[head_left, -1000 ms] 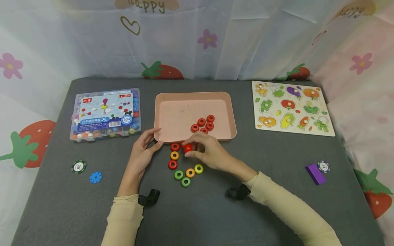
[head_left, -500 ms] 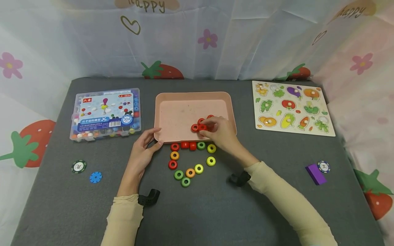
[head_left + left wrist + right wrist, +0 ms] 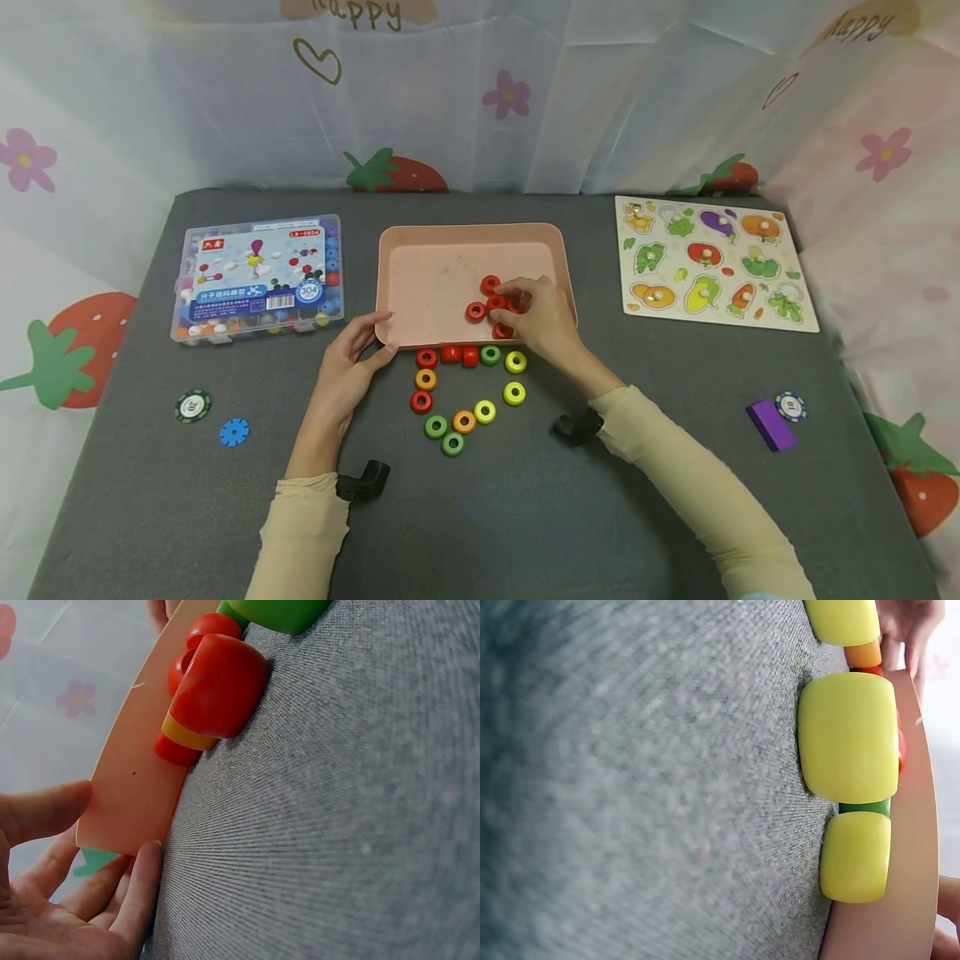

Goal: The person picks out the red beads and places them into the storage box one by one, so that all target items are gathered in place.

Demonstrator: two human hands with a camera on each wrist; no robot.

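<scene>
My left hand (image 3: 347, 367) holds the near left corner of the pink tray (image 3: 427, 275) between thumb and fingers, also seen in the left wrist view. Inside the tray's right half, my right hand (image 3: 546, 321) pinches one of several red ring beads (image 3: 491, 284). Its fingertips partly cover that bead. Along the tray's front edge and below it, loose beads form a rough loop: red (image 3: 421, 402), orange (image 3: 463, 422), green (image 3: 452, 443) and yellow (image 3: 513, 393). Two red beads (image 3: 451, 354) at the front edge lie on their sides.
A clear case of coloured balls (image 3: 258, 279) lies at the back left. Green (image 3: 192, 406) and blue (image 3: 234, 432) discs lie before it. At right are a vegetable puzzle board (image 3: 712, 262), a purple block (image 3: 771, 425) and a poker chip (image 3: 791, 406).
My right hand has left a red bead at the tray's front edge and moved into the tray among the red beads, which have shifted slightly. The left hand stays at the corner.
</scene>
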